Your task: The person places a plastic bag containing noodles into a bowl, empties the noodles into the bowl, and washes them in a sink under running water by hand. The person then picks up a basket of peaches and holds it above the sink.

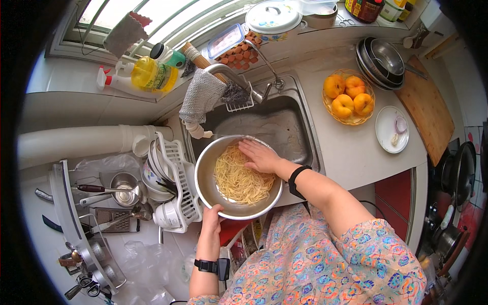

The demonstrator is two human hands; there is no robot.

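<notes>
A round metal basin (205,179) holds a heap of pale yellow shreds (244,183) that look like shredded potato. It is held over the near left edge of the stainless steel sink (263,126). My left hand (212,221) grips the near rim, thumb on the outside and fingers hidden beneath. Across the far right side of the basin lies my right hand (261,157), palm down with its fingers stretched out. Those fingertips rest by the inner wall and the shreds, grasping nothing. A cloth-wrapped faucet (202,95) ends in a pale nozzle (207,134) just above the far left rim.
A dish rack (187,190) with bowls stands close left of the basin. On the right counter are a basket of yellow peaches (349,99), a white plate (385,129), stacked pans (381,63) and a wooden cutting board (431,110). Bottles (152,74) line the sill.
</notes>
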